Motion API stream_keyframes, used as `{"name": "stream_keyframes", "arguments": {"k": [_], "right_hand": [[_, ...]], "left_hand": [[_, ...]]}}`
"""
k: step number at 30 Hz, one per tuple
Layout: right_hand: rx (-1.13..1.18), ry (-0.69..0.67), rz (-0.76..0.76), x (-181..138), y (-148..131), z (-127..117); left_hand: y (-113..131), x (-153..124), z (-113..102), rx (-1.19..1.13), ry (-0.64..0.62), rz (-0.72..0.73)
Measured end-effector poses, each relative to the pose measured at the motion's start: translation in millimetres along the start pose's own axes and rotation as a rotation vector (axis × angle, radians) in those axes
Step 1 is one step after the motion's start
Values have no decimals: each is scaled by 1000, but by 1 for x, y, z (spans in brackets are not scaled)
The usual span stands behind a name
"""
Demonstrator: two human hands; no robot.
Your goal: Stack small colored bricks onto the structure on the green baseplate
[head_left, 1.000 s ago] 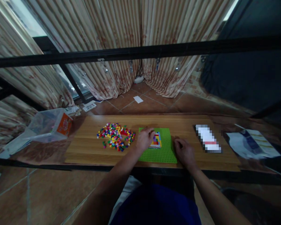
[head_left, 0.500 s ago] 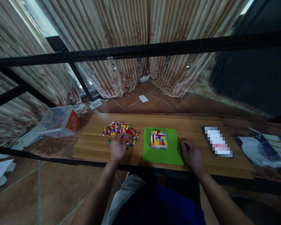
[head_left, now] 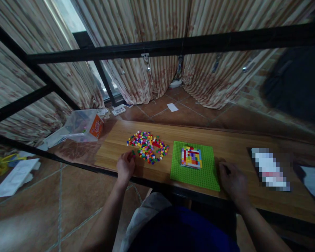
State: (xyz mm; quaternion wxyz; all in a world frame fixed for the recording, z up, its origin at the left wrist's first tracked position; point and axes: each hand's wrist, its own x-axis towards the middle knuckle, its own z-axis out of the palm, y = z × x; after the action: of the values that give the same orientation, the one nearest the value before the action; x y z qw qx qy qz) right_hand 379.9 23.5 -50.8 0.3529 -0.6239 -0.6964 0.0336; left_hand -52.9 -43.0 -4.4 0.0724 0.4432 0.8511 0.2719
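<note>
A green baseplate (head_left: pixel 199 175) lies on the wooden table (head_left: pixel 236 147), with a small square patch of coloured bricks (head_left: pixel 191 157) built on its far half. Left of it is a loose pile of small coloured bricks (head_left: pixel 147 145). My left hand (head_left: pixel 125 166) is at the pile's near-left edge, fingertips pinching at a green brick (head_left: pixel 133 153). My right hand (head_left: pixel 232 180) rests on the table by the baseplate's near-right corner, fingers curled, nothing visible in it.
A clear plastic box with an orange label (head_left: pixel 83 125) lies tipped at the table's left end. A dark flat object (head_left: pixel 270 168) lies to the right, with papers (head_left: pixel 313 178) beyond. Black frame bars (head_left: pixel 173 45) cross overhead. Curtains hang behind; papers (head_left: pixel 13 175) are on the tiled floor.
My left hand left the brick patch on the baseplate, moved left across the loose pile to its near-left edge and pinched a green brick. The view swung left. My right hand stayed put.
</note>
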Motion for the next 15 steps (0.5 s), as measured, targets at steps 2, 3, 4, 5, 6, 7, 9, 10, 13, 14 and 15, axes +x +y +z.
{"name": "stream_keyframes", "arguments": {"k": [2,3,4,5,6,7,9,10,13,14,15], "right_hand": [[-16,-7,-6,0,1,0],[-24,-14,-11,-1,2,0],[-31,-18,-14,-1,2,0],[-39,-18,-16,-1,3,0],[-45,-15,-16,-1,3,0],[-49,-13,-15,-1,3,0],[-53,-14,-3,-1,2,0],[-54,-14,6,-1,1,-1],[-45,-23,17,0,-2,-2],[-38,-25,13,0,-2,-3],[-30,-28,6,0,-3,-3]], "left_hand": [[2,2,1,36,-29,8],[3,3,2,51,-43,8],[5,4,2,64,-58,7],[7,6,2,76,-75,5],[9,7,2,87,-93,2],[11,8,2,96,-110,0],[15,9,2,103,-137,13],[17,9,3,98,-146,26],[22,8,7,71,-155,72],[22,7,8,64,-152,86],[23,7,10,59,-148,96]]}}
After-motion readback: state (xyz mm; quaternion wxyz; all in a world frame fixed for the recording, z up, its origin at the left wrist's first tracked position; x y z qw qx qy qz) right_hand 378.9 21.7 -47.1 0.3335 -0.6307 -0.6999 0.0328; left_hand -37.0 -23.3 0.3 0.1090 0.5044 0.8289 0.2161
